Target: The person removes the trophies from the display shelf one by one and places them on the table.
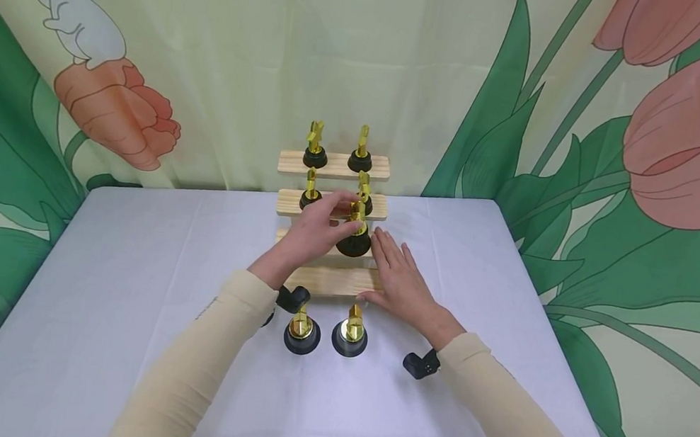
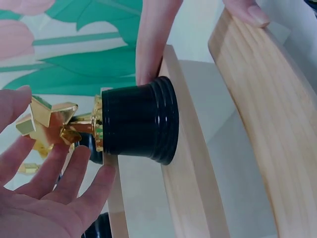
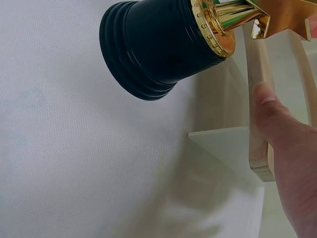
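Head view: The trophy is located at the right end of the third board down on the wooden stand, above the worktop. Its gold upper part is loosely enclosed by the curled thumb and fingers of the left hand. The right hand is laid straight-fingered beside the base, apart from the left. Marks on the left sleeve are too small to be read.

Left wrist view: The base is shown over the board; full contact cannot be confirmed. The base should be lowered level and checked for support before the star is released. Neighbouring trophies should not be knocked.

Right wrist view: The front board is touched by the right thumb; light pressure is advised, so that the stand is steadied without tilting. The front right trophy should not be brushed. No brand or lettering is legible on it.
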{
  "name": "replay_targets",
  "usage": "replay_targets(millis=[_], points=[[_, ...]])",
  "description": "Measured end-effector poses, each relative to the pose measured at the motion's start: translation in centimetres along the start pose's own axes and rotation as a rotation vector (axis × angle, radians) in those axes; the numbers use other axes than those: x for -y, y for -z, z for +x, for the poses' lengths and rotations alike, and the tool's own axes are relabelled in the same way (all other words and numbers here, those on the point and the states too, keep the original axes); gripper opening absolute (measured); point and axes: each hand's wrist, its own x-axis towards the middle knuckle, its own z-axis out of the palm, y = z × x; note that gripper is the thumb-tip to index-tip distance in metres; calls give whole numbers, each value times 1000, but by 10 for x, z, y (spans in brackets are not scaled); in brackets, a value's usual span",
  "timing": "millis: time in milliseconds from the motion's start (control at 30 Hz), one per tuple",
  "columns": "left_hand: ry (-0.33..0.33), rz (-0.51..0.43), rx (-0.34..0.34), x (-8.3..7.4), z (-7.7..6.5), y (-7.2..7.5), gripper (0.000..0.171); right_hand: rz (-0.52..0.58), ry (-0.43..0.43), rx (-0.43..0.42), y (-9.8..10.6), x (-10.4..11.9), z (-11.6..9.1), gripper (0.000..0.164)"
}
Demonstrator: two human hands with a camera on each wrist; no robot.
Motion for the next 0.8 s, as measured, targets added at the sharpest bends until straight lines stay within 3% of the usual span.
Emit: replay_targets(millis=[200,800], points=[[28,10,-6,-3,2,-2,42,-12,5,1,1,0,0,114],[0,14,-10,-3,-3,-1,42,-8,3,5,2,1,-1,114]])
